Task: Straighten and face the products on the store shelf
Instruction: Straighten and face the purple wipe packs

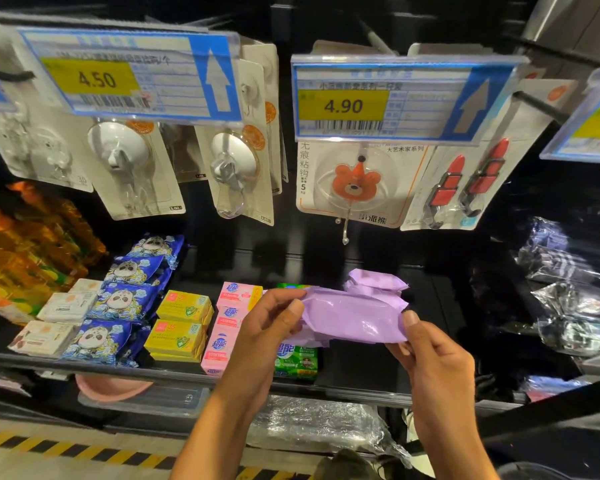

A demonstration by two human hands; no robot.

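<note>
From my remote seat I see both hands raised in front of the shelf (361, 365), holding one purple packet (354, 318) between them, lying crosswise and just above the shelf's front part. The left hand (271, 320) pinches the packet's left end, thumb on the near face and fingers curled behind it. The right hand (433, 358) pinches the right end, thumb pressed on the wrapper's edge. Both hands are clamped on the packet. Behind it a small pile of more purple packets (374, 284) rests on the dark shelf. To the left of the held packet stand a green pack (297, 362), partly hidden by the left wrist, then pink boxes (229, 317) in a column, yellow boxes (181, 327), blue panda packs (125, 299) and white boxes (66, 306). Orange bags (32, 244) fill the far left. Clear plastic bags (568, 299) lie at the right, well apart from the hands. Above hang carded hooks: suction hooks (232, 168), a bear hook (354, 183) and red hooks (465, 188), under price tags reading 4.50 (118, 81) and 4.90 (388, 98).
</note>
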